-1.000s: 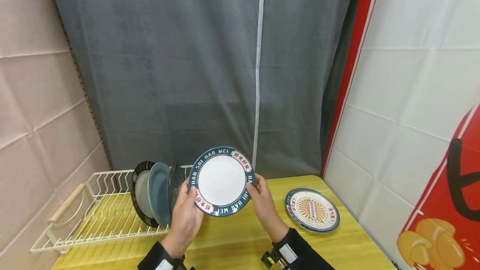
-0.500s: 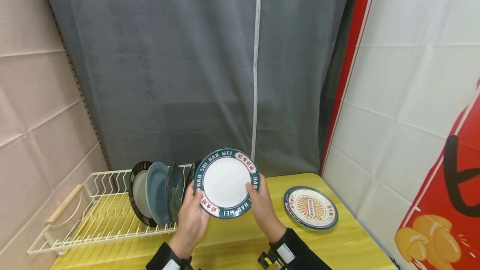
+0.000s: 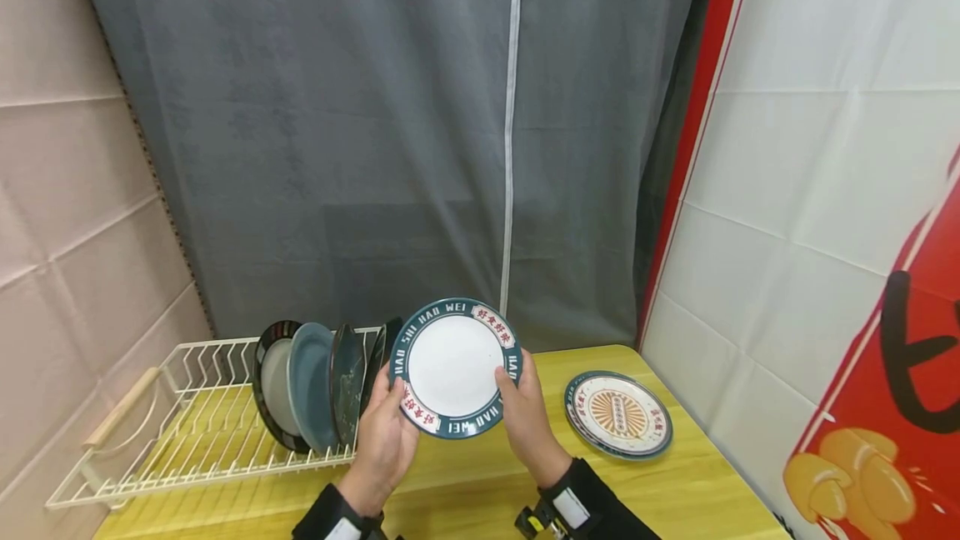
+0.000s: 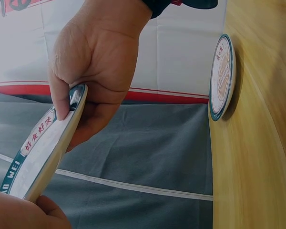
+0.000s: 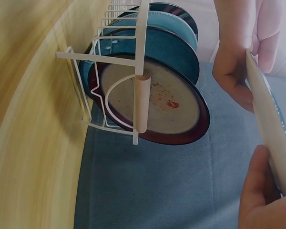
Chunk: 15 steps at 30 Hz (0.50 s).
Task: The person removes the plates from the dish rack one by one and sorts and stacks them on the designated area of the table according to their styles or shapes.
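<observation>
My left hand (image 3: 384, 448) grips the left edge of a white plate (image 3: 453, 365) with a teal lettered rim and red characters. My right hand (image 3: 528, 423) pinches its right edge, thumb on the face. The plate is held in the air above the table, tilted with its face toward the head camera. In the left wrist view, my right hand (image 4: 97, 57) has its thumb over the rim and its fingers behind. To the left, a white wire dish rack (image 3: 195, 440) holds several plates on edge, including a blue plate (image 3: 311, 390) and a black-rimmed plate (image 3: 273, 386).
On the table's right side lie what look like stacked plates, the top plate (image 3: 618, 415) bearing an orange sunburst. A wooden handle (image 3: 122, 408) is on the rack's left end. A grey curtain (image 3: 360, 148) hangs behind the yellow wood-grain table (image 3: 480, 482).
Both hands have moved slightly right and down with the plate, uncovering more of the dark plates at the rack's right end. The grip looks the same.
</observation>
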Tool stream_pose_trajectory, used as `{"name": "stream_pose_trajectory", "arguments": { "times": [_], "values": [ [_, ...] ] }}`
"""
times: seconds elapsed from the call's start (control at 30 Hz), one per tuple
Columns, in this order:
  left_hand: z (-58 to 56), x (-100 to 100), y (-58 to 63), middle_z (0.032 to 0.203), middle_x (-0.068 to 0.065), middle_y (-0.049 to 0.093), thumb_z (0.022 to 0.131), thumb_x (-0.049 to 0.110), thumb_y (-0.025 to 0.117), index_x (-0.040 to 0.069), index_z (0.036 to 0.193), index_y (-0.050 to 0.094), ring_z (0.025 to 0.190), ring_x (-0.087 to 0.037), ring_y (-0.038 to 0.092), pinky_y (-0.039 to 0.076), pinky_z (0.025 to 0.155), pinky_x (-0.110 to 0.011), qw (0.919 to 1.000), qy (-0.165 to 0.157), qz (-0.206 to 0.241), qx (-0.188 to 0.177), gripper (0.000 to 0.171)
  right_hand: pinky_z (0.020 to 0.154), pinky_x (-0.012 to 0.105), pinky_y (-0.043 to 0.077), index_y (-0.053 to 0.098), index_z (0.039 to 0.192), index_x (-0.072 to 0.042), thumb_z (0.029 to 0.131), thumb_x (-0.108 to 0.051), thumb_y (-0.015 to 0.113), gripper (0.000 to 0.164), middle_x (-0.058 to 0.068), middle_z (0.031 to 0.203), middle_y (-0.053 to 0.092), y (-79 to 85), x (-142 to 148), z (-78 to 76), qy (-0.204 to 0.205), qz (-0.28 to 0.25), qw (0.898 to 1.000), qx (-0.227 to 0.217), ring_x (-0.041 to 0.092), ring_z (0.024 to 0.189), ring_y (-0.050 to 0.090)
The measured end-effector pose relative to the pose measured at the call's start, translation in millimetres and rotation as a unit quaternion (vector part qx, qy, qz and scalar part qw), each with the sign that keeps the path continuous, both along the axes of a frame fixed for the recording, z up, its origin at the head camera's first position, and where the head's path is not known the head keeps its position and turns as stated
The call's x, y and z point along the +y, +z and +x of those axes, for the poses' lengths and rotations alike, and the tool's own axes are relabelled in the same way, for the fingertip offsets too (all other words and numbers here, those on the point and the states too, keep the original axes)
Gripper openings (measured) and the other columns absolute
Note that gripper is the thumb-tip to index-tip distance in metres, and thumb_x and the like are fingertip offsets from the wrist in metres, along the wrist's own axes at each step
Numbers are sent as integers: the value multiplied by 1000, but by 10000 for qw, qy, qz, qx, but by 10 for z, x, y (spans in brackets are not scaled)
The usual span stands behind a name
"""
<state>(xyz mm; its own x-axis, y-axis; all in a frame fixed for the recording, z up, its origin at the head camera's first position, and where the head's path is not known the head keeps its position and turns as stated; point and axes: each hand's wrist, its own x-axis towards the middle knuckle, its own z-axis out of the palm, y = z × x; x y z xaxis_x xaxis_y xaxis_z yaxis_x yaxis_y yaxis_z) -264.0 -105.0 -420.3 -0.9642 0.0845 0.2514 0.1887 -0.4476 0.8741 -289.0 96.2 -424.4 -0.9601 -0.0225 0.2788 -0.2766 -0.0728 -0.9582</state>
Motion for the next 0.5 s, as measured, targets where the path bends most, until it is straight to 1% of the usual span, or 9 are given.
{"name": "stream_pose_trajectory", "arguments": {
  "times": [0.1, 0.17, 0.43, 0.5],
  "values": [
    [8, -5, 12, 191, -20, 8, 125, 29, 15, 5, 179, -2, 177, -32, 19, 45, 125, -13, 10000, -47, -88, 3, 62, 126, 29, 52, 23, 174, -2, 124, -14, 40, 54, 25, 179, 42, -6, 6, -5, 25, -45, 10000, -1, 41, 162, 50],
    [14, -6, 20, 191, -20, 8, 125, 30, 16, 5, 179, -2, 178, -36, 15, 44, 124, -12, 9999, -62, -139, -13, 62, 125, 28, 52, 23, 174, -2, 124, -13, 39, 54, 25, 179, 42, -13, 9, -11, 37, -87, 10000, -7, 41, 162, 50],
    [26, -11, 22, 191, -19, 8, 124, 28, 20, 5, 179, 1, 179, -38, 7, 38, 124, -8, 9995, 24, -307, -121, 62, 125, 26, 52, 24, 173, -2, 124, -13, 39, 53, 25, 178, 43, -40, 13, -33, 5, -173, 9998, -28, 41, 162, 51],
    [25, -10, 20, 190, -19, 10, 124, 26, 21, 5, 178, 3, 179, -38, 10, 38, 122, -8, 9993, 78, -324, -144, 61, 125, 25, 52, 23, 173, -1, 124, -13, 38, 53, 25, 178, 43, -37, 19, -34, -5, -182, 9998, -5, 40, 161, 51]
  ]
}}
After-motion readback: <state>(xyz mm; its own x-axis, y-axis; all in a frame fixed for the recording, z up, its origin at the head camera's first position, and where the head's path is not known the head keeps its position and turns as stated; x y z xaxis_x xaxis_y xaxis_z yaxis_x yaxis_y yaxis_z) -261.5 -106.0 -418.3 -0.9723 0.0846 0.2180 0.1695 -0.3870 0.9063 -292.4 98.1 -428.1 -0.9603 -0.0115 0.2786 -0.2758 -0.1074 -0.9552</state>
